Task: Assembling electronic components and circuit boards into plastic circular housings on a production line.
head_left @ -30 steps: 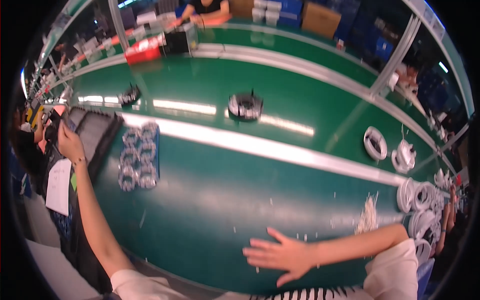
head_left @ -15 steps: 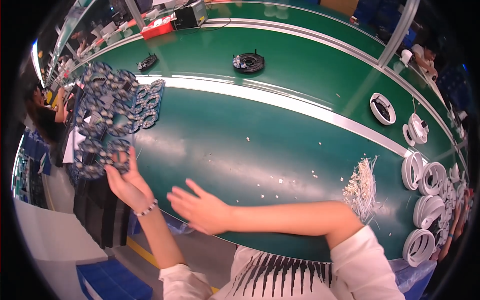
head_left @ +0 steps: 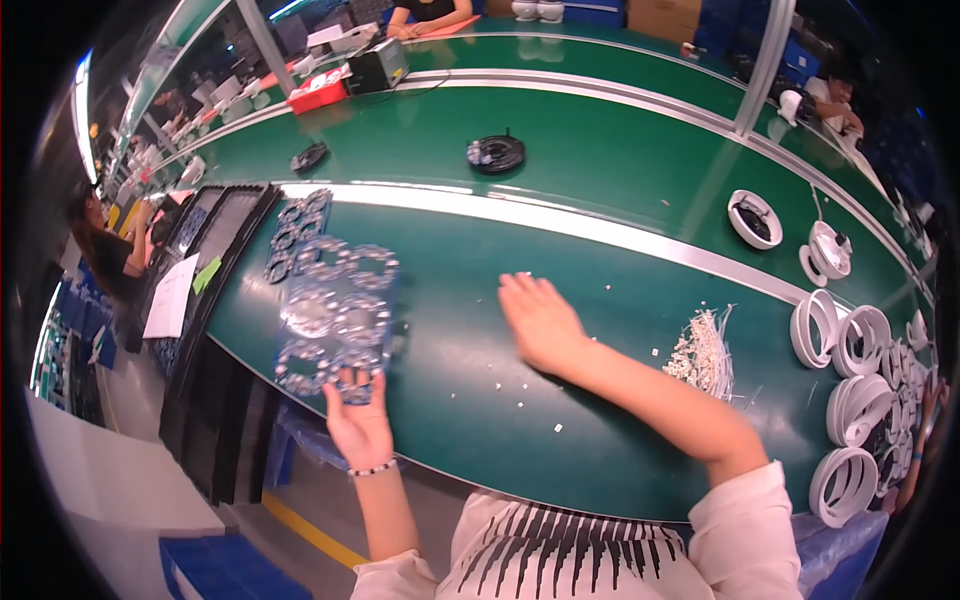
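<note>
The circuit-board panel (head_left: pixel 338 316), blue with rows of ring-shaped boards, is raised in front of me, left of centre, over the near edge of the surface (head_left: pixel 450 300). My left hand (head_left: pixel 362 425) grips the panel at its lower end; the fingers are closed on it, partly visible through a ring opening. My right hand (head_left: pixel 545 325) is well apart to the right, palm down, fingers extended and close together, with nothing visible in hold. I cannot tell whether it touches the surface.

A second panel (head_left: pixel 300 228) lies just behind the first, which overlaps it in view. To its left stands a black tray (head_left: pixel 263 212), with a white sheet (head_left: pixel 171 297) and a green slip (head_left: pixel 206 275) beside each other on its near part. Right of my right hand lies a wire bundle (head_left: pixel 706 352) with pale connectors; small white pieces (head_left: pixel 558 428) are scattered nearby. White rings (head_left: pixel 857 408) are grouped at the far right. Beyond the white rail (head_left: pixel 600 234), a black round part (head_left: pixel 500 153) rests on the green belt (head_left: pixel 620 160).
</note>
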Available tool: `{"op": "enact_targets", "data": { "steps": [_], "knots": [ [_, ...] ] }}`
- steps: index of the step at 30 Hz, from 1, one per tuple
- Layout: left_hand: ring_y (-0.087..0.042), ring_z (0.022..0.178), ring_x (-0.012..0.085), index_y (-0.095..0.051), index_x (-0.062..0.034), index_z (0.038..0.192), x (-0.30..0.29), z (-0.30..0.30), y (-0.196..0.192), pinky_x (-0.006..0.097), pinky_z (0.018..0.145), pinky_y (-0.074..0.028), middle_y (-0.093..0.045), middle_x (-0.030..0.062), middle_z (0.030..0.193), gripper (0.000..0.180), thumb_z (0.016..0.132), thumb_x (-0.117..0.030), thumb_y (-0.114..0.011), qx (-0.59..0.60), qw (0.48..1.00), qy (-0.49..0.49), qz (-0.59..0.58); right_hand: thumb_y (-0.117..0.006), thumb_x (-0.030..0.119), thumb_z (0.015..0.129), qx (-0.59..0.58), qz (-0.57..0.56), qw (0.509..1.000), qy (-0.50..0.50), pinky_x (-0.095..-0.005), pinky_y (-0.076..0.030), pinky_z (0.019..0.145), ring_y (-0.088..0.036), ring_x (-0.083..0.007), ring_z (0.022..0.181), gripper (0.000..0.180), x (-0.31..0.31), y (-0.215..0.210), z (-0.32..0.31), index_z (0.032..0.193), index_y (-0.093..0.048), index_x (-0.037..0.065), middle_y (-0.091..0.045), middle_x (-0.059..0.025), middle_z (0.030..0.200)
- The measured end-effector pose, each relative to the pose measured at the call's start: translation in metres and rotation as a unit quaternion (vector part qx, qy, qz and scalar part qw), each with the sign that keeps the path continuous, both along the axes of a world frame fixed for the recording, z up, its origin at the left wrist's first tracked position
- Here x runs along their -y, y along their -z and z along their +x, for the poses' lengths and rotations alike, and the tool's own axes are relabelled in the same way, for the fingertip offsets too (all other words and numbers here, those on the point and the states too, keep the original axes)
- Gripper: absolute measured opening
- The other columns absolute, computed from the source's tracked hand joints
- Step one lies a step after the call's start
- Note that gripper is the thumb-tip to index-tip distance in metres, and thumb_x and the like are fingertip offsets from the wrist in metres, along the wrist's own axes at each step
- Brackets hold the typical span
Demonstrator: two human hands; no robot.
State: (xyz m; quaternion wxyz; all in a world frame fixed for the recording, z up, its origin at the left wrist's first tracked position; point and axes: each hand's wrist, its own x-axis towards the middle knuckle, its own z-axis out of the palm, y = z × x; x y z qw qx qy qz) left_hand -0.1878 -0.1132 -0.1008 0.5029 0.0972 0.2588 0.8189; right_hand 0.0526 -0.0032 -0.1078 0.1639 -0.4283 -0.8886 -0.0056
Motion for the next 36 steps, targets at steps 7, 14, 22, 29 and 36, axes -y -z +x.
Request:
{"op": "enact_targets", "data": {
  "steps": [7,14,22,29,36],
  "knots": [
    [-0.050,0.094,0.0224,-0.043,-0.0036,0.102,-0.005,0.049,0.003,0.042,0.079,-0.047,-0.052,0.0063,0.098,0.027,0.089,-0.027,-0.038,0.046,0.989,0.137,-0.020,-0.050,0.010,0.073,-0.020,-0.004,0.999,0.026,-0.0405,-0.028,0.096,-0.039,-0.0338,0.111,0.035,0.035,-0.023,0.067,0.104,-0.048,-0.007,-0.044,-0.0197,0.117],
    [-0.052,0.090,0.0195,-0.043,-0.0042,0.101,-0.008,0.066,-0.008,0.038,0.073,-0.051,-0.052,0.0043,0.096,0.026,0.090,-0.026,-0.036,0.037,0.987,0.156,-0.023,-0.058,0.013,0.068,-0.076,0.050,0.996,-0.014,-0.0433,-0.029,0.095,-0.042,-0.0326,0.106,0.027,0.020,-0.042,0.042,0.090,-0.055,-0.002,-0.050,-0.0164,0.108],
    [-0.052,0.091,0.0197,-0.044,-0.0040,0.101,-0.005,0.068,-0.020,0.038,0.071,-0.051,-0.052,0.0043,0.097,0.027,0.090,-0.027,-0.036,0.007,0.988,0.154,-0.025,-0.063,0.015,0.063,-0.179,0.063,0.977,0.095,-0.0362,-0.042,0.067,-0.048,-0.0273,0.080,0.018,-0.066,-0.019,0.016,0.069,-0.052,0.003,-0.049,-0.0109,0.078],
    [-0.051,0.094,0.0191,-0.044,-0.0058,0.102,-0.005,0.058,-0.012,0.041,0.071,-0.050,-0.050,0.0044,0.101,0.025,0.090,-0.026,-0.035,-0.005,0.990,0.139,-0.012,-0.057,0.010,0.064,-0.121,-0.100,0.986,-0.057,-0.0377,-0.043,0.060,-0.052,-0.0282,0.068,0.009,-0.052,-0.026,0.016,0.063,-0.051,0.003,-0.051,-0.0112,0.066],
    [-0.049,0.098,0.0207,-0.044,-0.0054,0.103,-0.006,0.064,-0.019,0.041,0.069,-0.051,-0.049,0.0041,0.101,0.026,0.089,-0.027,-0.038,-0.011,0.988,0.149,-0.037,-0.058,0.011,0.066,-0.065,-0.200,0.974,-0.087,-0.0370,-0.044,0.058,-0.055,-0.0285,0.063,0.011,-0.021,-0.052,0.034,0.065,-0.054,0.001,-0.056,-0.0122,0.063]
  ]
}}
